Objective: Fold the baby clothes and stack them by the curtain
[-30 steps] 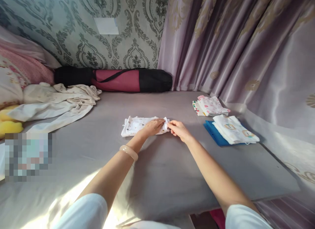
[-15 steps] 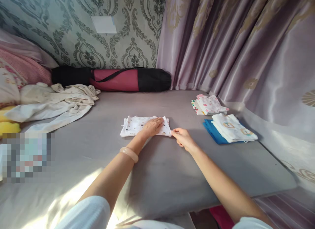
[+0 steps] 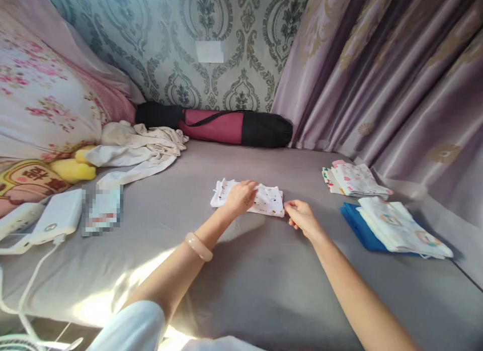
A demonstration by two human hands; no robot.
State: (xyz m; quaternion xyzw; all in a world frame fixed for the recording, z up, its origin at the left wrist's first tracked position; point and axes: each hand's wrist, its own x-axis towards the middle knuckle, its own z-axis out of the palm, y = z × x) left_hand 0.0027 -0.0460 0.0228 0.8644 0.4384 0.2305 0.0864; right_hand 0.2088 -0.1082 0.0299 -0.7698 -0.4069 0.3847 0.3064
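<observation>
White cloth [image 3: 269, 202], scattered with small dark and brownish prints, lies folded into a low, longish rectangle on the grey sheet [image 3: 279, 285], in front of the right half of the black-and-maroon bag [image 3: 215, 125] and well apart from it. Its far edge runs wavy, its left end is slightly puckered with a small tab poking out, and its right end finishes in a fairly crisp near corner; the prints are too small to make out. Across its middle sits the left hand [image 3: 243, 196], back upward with a dark mark on it, fingers bent over the fabric and pointing away from the wearer; whether that grip has caught any fabric or merely rests there, I cannot tell. The left forearm slants up from the lower left, out of a pale sleeve [image 3: 130, 323], with a pale bangle [image 3: 198, 247] around it above the wrist. At the cloth's right end is the right hand [image 3: 302, 215], thumb and forefinger brought together by the near corner, the other fingers curled in; I cannot tell whether this grip has the edge between its tips. Its bare forearm reaches in from the lower right. Out to the right of the bag's right end, and nearer the wearer, lie a pink-printed folded cloth [image 3: 358, 177] and, nearer again, a white folded stack [image 3: 403, 225] partly covering a blue cloth [image 3: 366, 235].
</observation>
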